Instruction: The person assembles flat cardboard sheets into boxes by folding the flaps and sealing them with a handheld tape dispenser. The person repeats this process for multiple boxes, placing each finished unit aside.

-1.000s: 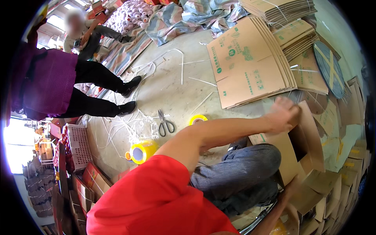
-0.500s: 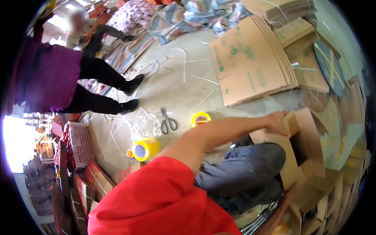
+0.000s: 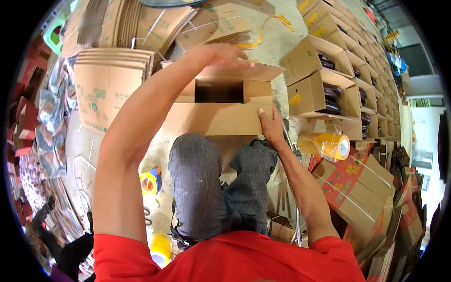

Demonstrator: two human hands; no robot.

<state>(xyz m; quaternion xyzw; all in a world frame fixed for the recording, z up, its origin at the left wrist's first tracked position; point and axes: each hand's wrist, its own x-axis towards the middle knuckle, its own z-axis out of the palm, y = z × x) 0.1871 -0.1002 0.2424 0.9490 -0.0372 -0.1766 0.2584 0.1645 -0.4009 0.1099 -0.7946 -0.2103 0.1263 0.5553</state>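
An open cardboard box (image 3: 213, 120) stands on the floor just beyond my knees, its flaps raised and its inside dark. My left hand (image 3: 228, 57) reaches over the box's far flap, fingers stretched out along its upper edge. At the near right corner, my right hand (image 3: 271, 127) grips the box, with the thumb on the near side and the other fingers partly hidden behind the cardboard.
Flat cardboard stacks (image 3: 110, 89) lie at the far left. Boxes of dark purple eggplants (image 3: 332, 98) line the right. A wrapped yellow tape roll (image 3: 329, 145) is nearer, beside red-printed cartons (image 3: 354, 183). A tape dispenser (image 3: 150, 181) and another yellow roll (image 3: 161, 249) lie left of my legs.
My view has swung to the right, bringing the box to the middle and the eggplant boxes into sight. My right hand, blurred before, now shows clearly at the box's corner.
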